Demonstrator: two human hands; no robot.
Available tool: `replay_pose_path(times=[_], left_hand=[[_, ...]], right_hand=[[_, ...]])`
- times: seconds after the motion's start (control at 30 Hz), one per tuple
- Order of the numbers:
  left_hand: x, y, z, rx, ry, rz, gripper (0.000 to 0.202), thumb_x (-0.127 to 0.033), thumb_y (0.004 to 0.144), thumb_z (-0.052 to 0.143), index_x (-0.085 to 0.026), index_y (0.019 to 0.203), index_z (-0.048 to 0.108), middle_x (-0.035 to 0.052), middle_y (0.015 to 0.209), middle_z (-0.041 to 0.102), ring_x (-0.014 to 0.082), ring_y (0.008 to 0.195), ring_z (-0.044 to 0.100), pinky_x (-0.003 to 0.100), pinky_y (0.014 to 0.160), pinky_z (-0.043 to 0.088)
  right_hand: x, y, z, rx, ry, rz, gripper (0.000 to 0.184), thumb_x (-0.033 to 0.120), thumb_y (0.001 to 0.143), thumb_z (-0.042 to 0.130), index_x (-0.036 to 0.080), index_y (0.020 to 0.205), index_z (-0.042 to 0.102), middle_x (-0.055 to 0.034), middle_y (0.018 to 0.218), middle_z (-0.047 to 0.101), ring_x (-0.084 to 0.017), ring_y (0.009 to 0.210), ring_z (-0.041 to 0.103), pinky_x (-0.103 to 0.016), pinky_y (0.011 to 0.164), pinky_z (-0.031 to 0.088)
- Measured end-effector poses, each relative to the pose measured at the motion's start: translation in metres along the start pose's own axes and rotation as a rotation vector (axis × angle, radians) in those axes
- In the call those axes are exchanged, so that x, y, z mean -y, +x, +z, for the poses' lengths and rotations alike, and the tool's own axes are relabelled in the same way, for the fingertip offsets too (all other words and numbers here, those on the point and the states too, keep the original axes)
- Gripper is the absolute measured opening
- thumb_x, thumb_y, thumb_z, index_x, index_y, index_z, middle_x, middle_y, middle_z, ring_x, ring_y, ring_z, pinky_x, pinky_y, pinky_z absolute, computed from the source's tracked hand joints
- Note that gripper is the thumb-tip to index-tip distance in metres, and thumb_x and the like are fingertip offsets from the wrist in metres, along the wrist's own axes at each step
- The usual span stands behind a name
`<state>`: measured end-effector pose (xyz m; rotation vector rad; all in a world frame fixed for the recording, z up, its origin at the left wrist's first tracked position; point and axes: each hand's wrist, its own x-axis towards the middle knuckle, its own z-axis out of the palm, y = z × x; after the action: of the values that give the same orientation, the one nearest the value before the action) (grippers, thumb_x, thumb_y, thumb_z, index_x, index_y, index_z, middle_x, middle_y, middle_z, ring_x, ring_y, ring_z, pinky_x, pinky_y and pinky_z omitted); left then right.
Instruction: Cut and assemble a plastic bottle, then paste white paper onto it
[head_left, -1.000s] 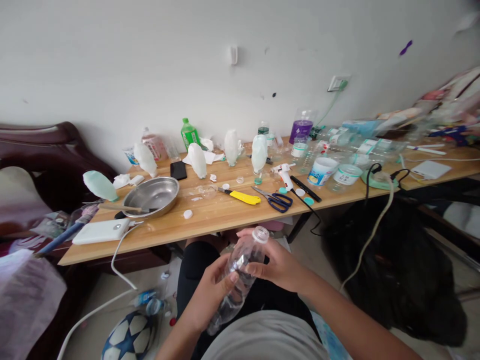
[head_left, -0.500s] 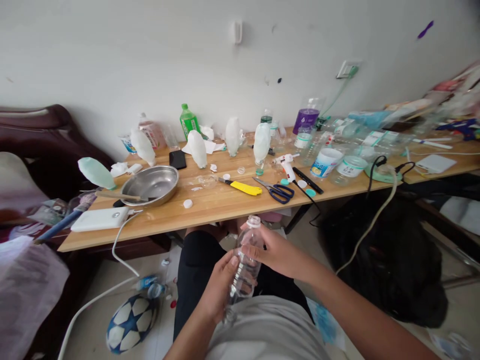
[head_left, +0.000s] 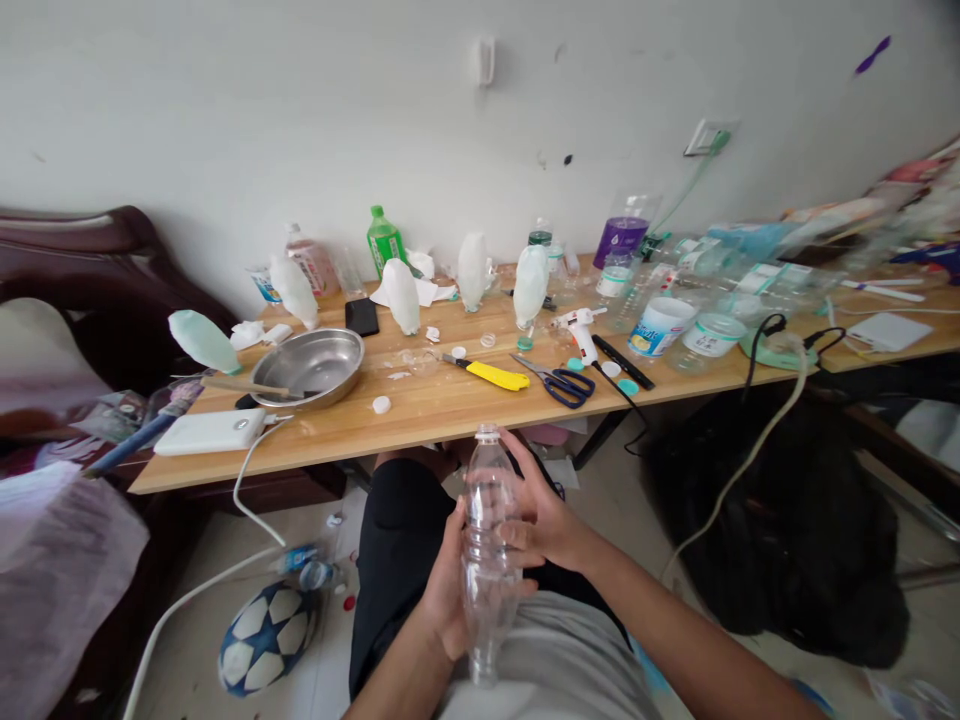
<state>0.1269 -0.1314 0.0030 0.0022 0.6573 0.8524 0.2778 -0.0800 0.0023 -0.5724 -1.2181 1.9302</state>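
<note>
clear plastic bottle (head_left: 487,580) held between both hands: left hand (head_left: 448,592) cupped along side, right hand (head_left: 551,525) gripping with fingers spread.

Clear, glossy plastic bottle (head_left: 489,590); shiny, smooth metal bowl (head_left: 341,365) on a smooth wood-grain worktop (head_left: 330,430); matt black shorts (head_left: 390,530)

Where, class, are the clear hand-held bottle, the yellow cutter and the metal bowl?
Clear bottle (head_left: 486,562): head view, its middle.
Yellow cutter (head_left: 496,375): head view, its handle.
Metal bowl (head_left: 324,362): head view, its bare inside.
</note>
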Motion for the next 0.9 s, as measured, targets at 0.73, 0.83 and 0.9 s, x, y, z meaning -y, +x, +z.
replay_pose_path(times=[0.73,0.83,0.9], left_hand=[[0.008,-0.019,-0.003,-0.117,0.777,0.694,0.052,-0.052,0.086,0.066,-0.023,0.128,0.056,0.0096,0.13,0.065,0.0281,0.122,0.058,0.038,0.105,0.043],[0.005,-0.017,-0.003,-0.078,0.791,0.65,0.049,-0.048,0.086,0.067,-0.022,0.127,0.056,0.0089,0.131,0.064,0.0274,0.123,0.057,0.037,0.105,0.043],[0.003,-0.014,-0.006,-0.05,0.796,0.608,0.05,-0.046,0.086,0.068,-0.022,0.128,0.057,0.0084,0.133,0.063,0.0272,0.126,0.055,0.037,0.106,0.042]], right_hand=[[-0.009,-0.018,0.0,-0.005,-0.795,-0.276,0.081,0.047,0.084,0.072,0.037,0.152,0.029,-0.0093,0.141,0.044,-0.027,0.129,0.049,-0.043,0.107,0.044],[-0.006,-0.02,0.001,0.051,-0.827,-0.234,0.077,0.049,0.087,0.068,0.038,0.152,0.028,-0.01,0.142,0.04,-0.028,0.13,0.048,-0.043,0.107,0.044],[-0.002,-0.021,0.004,0.081,-0.854,-0.214,0.073,0.045,0.09,0.066,0.038,0.152,0.028,-0.0104,0.141,0.039,-0.027,0.127,0.05,-0.043,0.106,0.045]])
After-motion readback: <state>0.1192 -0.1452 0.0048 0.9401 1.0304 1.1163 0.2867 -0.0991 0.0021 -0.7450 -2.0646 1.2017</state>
